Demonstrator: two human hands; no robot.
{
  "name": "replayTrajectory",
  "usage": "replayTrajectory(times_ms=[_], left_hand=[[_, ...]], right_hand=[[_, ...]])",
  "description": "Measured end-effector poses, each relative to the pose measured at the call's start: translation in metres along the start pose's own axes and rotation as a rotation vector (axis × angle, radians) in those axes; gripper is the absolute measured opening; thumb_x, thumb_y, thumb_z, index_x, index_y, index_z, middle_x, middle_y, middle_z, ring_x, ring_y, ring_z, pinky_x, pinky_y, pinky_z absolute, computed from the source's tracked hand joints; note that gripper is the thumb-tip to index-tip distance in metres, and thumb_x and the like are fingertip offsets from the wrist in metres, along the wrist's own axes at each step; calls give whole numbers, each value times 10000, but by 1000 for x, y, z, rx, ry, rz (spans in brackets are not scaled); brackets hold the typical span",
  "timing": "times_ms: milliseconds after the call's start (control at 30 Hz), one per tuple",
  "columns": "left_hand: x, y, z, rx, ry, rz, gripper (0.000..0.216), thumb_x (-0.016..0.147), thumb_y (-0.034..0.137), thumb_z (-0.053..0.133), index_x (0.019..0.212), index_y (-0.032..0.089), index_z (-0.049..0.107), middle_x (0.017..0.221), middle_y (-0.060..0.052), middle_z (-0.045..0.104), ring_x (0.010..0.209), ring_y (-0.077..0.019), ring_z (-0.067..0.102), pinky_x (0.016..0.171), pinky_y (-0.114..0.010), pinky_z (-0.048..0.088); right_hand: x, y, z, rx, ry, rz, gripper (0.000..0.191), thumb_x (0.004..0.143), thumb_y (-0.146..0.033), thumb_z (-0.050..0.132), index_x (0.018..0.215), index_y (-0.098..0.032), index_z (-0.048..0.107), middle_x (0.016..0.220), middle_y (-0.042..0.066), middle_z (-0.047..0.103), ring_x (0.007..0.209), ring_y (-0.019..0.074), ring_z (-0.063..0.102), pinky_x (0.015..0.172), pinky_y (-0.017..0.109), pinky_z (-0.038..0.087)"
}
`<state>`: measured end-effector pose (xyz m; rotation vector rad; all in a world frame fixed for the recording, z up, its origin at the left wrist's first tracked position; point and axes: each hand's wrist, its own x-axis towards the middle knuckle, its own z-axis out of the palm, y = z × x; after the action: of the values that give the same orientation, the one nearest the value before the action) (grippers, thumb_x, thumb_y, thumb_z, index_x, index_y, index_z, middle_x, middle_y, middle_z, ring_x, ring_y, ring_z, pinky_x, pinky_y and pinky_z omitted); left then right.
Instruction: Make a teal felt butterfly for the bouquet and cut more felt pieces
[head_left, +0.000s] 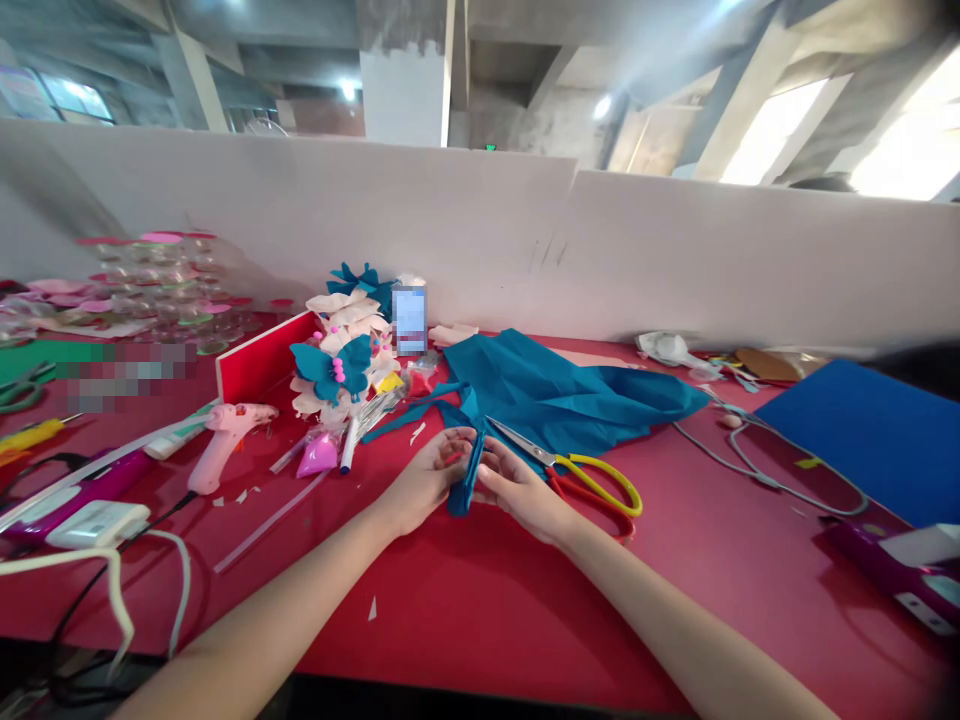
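Between my two hands is a folded strip of teal fabric (pixel 466 485), held upright just above the red table. My left hand (pixel 433 475) has its fingers closed around the strip's left side. From the other side my right hand (pixel 521 488) pinches the same strip, thumb toward me. Scissors (pixel 592 477) with one yellow and one red handle lie right beside my right hand, blades pointing to the far left. Beyond my hands a large crumpled sheet of teal fabric (pixel 555 385) is spread out, with narrow cut pieces (pixel 412 412) at its left.
A pink glue gun (pixel 225 440) and a white-and-purple power strip (pixel 97 510) with cables lie left. Pale flowers with a teal butterfly (pixel 334 368) stand by a red board (pixel 262 362). A phone (pixel 409 322) leans behind. A blue board (pixel 870 430) lies right.
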<state>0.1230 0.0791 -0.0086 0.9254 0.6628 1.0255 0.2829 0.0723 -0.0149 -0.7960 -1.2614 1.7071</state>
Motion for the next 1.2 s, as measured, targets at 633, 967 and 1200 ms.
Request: replayTrajectory(times_ms=[633,967,1200], left_hand=[[4,4,-13,58,62,131,379,635,226,804,962,194,615,937,-20,616,948,-168,578,798,-260,449],[3,2,-14,269,4,96,300,692,313,774,952,195,681,990,-52,647,956,-188,592,835,-285,438],[-2,13,-13,297,-56,106,398,736,432,722,1054,194,684,1056,-92,691,1063,-263,600,927,-375,441]], right_hand=[[-6,-2,1,-208,202,-137,426,748,-409,695,1097,-183,600,889,49,674,827,180,643,796,330,522],[-11,-12,-14,-1119,177,-737,209,861,-202,557,901,-301,737,1205,66,601,1196,281,470,990,497,405],[-3,-14,-19,-777,333,-368,218,841,-379,582,817,-212,719,798,45,687,754,220,607,673,333,479]])
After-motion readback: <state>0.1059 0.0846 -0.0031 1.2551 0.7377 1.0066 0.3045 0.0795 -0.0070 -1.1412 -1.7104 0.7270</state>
